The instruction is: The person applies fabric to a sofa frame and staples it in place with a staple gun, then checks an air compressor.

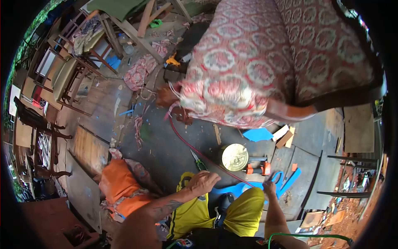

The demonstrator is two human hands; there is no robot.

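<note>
My left hand [204, 182] is raised over my yellow-clad legs, its fingers curled together. Whether anything is pinched in them cannot be made out. Beyond it lie green-handled scissors [200, 162] with pointed blades. My right hand [269, 187] looks closed beside my knee, next to some blue sheet material [292, 182]; its grip is hidden. A thin red cord [192, 147] runs from the sofa's lower corner towards my knee, passing between my hands. The patterned red-and-cream sofa [261, 62] stands tipped in front of me, its near edge blurred.
A round tin [235, 157] and an orange-and-black power tool [259, 168] sit on the dark floor [166, 137]. Wood offcuts [285, 137] lie near the sofa. Orange cloth [120, 184] is bunched at left; wooden chairs [68, 76] stand farther back.
</note>
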